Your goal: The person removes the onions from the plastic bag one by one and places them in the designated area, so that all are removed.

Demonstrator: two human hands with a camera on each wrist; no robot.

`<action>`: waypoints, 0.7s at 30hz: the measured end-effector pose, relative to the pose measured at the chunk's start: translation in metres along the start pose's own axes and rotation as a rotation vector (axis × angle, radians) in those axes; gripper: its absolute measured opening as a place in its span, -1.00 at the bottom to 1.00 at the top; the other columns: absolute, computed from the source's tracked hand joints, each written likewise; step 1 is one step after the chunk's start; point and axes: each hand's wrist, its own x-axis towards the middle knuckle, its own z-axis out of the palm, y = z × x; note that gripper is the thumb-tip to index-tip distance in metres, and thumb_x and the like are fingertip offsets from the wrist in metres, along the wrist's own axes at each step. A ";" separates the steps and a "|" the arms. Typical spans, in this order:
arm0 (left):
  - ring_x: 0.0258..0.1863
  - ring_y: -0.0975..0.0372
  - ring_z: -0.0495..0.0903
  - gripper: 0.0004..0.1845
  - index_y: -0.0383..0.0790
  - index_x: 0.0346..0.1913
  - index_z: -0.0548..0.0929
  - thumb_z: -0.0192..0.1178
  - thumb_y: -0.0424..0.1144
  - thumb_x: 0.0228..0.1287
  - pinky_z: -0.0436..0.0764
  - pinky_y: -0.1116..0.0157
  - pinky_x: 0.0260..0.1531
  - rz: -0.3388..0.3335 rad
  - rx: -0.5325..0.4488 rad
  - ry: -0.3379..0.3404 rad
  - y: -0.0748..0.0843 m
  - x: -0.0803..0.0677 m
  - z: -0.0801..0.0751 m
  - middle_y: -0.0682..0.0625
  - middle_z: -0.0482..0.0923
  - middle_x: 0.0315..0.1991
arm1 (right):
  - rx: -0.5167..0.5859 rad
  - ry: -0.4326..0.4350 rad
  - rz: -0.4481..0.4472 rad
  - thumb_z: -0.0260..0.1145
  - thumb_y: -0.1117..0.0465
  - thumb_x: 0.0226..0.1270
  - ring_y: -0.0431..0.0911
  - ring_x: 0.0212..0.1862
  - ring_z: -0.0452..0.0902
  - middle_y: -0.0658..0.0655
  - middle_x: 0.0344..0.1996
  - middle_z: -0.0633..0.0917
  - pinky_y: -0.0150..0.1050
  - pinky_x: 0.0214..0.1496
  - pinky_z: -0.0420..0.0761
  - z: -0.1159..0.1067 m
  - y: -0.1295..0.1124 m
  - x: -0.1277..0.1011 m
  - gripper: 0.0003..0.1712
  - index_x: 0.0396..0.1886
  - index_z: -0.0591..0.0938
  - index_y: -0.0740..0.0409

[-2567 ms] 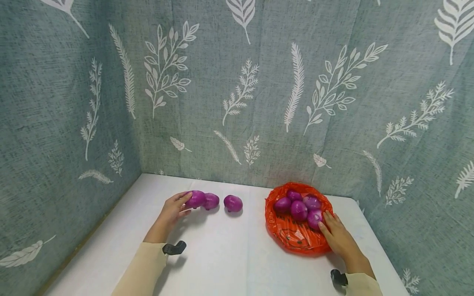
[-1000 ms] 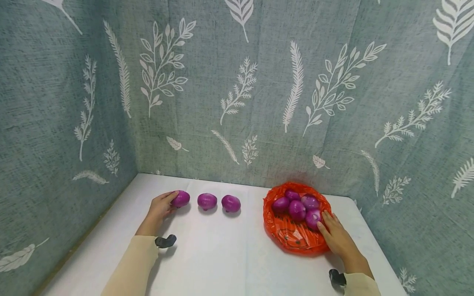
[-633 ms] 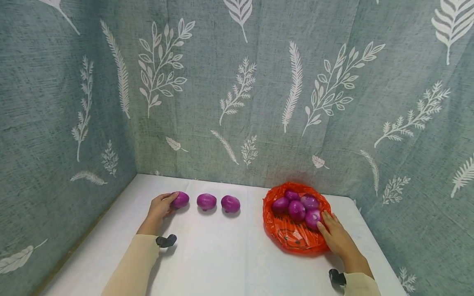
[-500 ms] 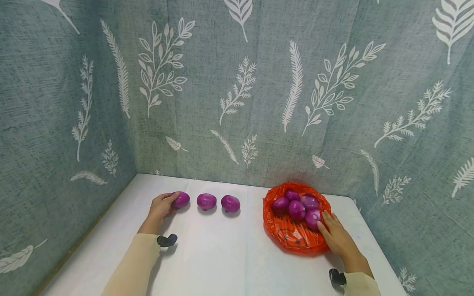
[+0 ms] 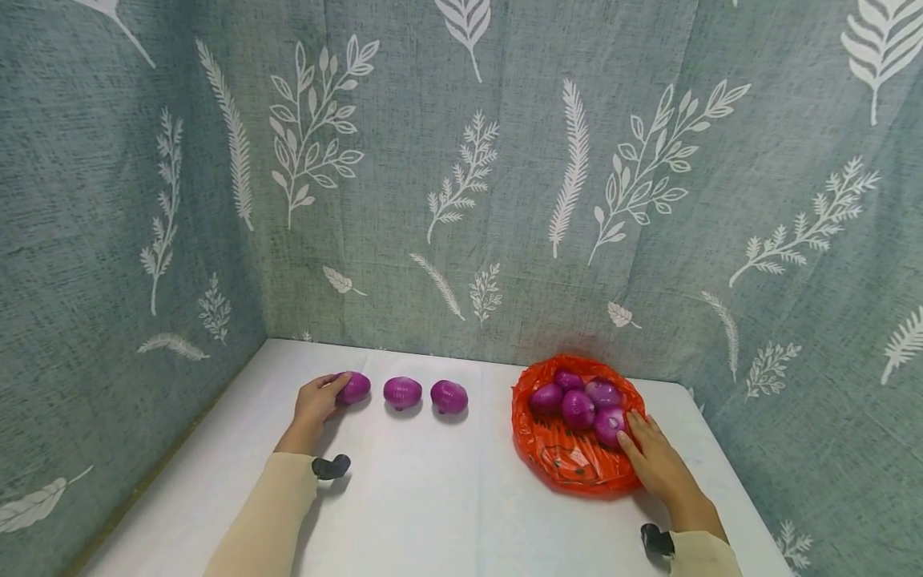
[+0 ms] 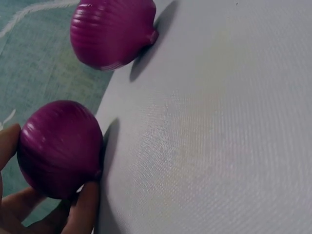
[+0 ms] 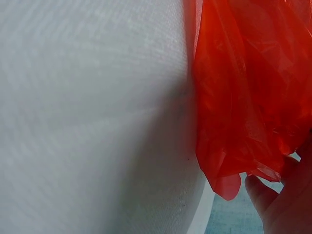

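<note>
Your left hand (image 5: 315,403) cups the far-left onion (image 5: 352,388), seating it in line with two others, while your right hand (image 5: 652,463) lies flat on the orange bag (image 5: 577,463), pinning it down.

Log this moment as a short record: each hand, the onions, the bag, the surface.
left hand: fingers curled round the leftmost purple onion on the table
right hand: lies flat on the crinkled orange plastic bag, fingertips at an onion in it
onions in a row: three, apart from one another
onions in bag: four visible
surface: white table, leaf-print grey-green cloth behind
</note>
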 end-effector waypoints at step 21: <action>0.25 -0.10 0.36 -0.22 -0.42 0.37 0.31 0.21 0.10 0.33 0.49 0.08 0.13 -0.017 -0.028 -0.007 0.001 -0.002 0.001 -0.34 0.30 0.32 | 0.001 -0.003 0.009 -0.14 -0.29 0.50 0.34 0.46 -0.22 0.41 0.46 0.06 0.37 0.34 -0.10 0.000 -0.001 -0.002 -0.08 0.50 0.03 0.34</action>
